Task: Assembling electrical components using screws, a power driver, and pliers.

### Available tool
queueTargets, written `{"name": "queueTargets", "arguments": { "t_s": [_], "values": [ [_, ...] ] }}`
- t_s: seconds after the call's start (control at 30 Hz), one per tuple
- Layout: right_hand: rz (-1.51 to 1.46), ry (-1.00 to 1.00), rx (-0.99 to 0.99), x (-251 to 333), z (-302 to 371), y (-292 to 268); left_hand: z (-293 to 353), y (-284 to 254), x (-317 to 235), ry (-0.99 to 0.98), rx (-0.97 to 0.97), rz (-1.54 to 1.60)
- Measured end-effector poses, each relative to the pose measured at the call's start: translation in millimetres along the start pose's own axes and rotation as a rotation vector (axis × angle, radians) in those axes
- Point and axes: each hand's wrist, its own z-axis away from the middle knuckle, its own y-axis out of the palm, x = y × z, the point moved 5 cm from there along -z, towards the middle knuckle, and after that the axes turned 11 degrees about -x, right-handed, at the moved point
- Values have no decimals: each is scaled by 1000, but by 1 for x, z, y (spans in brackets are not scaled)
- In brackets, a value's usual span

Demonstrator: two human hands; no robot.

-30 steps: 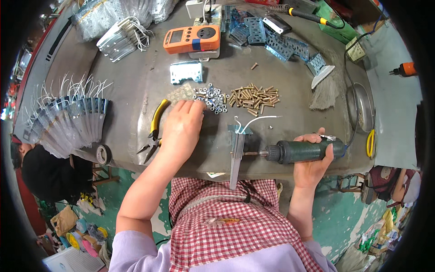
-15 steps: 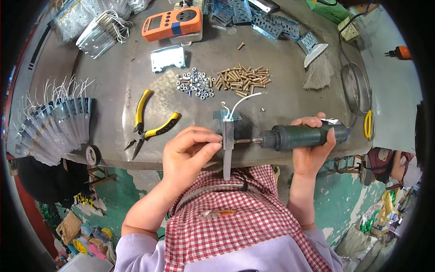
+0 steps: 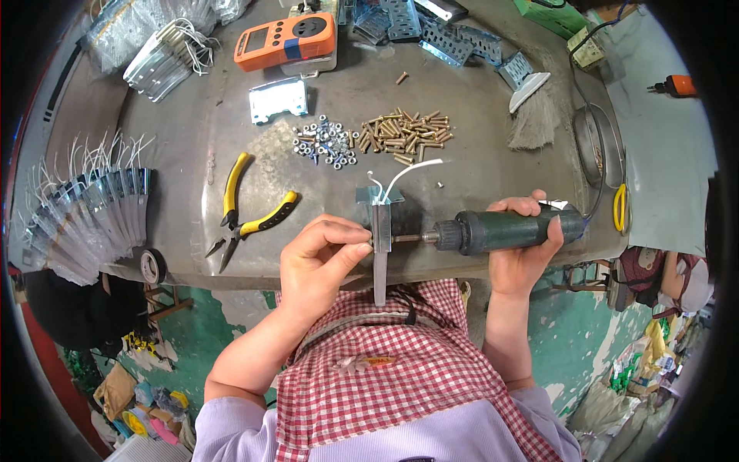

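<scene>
At the bench's near edge a narrow grey metal piece [image 3: 381, 266] is seen edge-on, with two white wires [image 3: 412, 172] rising from a shiny blue-grey plate at its far end. My left hand [image 3: 323, 250] is closed in a pinch against its left side; what the fingertips grip is hidden. From the right, my right hand [image 3: 523, 250] wraps round a dark green electric screwdriver [image 3: 500, 233], lying level. Its bit [image 3: 408, 238] reaches the right side of the metal piece. Beyond lie a pile of brass-coloured screws [image 3: 408, 132] and a heap of silver nuts [image 3: 329, 142].
Yellow-handled pliers [image 3: 265, 219] lie spread open left of my hands. A fan of wired plates [image 3: 96, 212] and a tape roll [image 3: 152, 266] sit farther left. An orange meter [image 3: 285, 42], perforated metal brackets [image 3: 446, 46] and a brush [image 3: 531, 115] stand behind. The screwdriver's cord [image 3: 593, 138] runs up the right.
The whole view has shifted slightly, moving the bench things a little to the left. My hands keep the same hold, and the bit stays at the metal piece.
</scene>
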Motion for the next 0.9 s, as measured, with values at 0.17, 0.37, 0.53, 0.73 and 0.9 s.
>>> {"name": "queueTargets", "arguments": {
  "t_s": [0.17, 0.37, 0.53, 0.73, 0.9],
  "values": [
    [17, -21, -16, -2, 1, 2, -7, 1, -8, 80, 87, -178],
    [52, -31, -27, -2, -2, 5, -13, 6, -5, -139, 99, -164],
    [178, -149, -26, 6, -7, -3, -12, 0, 3, -303, 115, -334],
    [238, -182, -3, 3, -7, -1, -11, -2, 3, -371, 137, -351],
    [242, -164, -2, 2, -8, -3, -12, 1, 0, -394, 154, -329]
  ]
}}
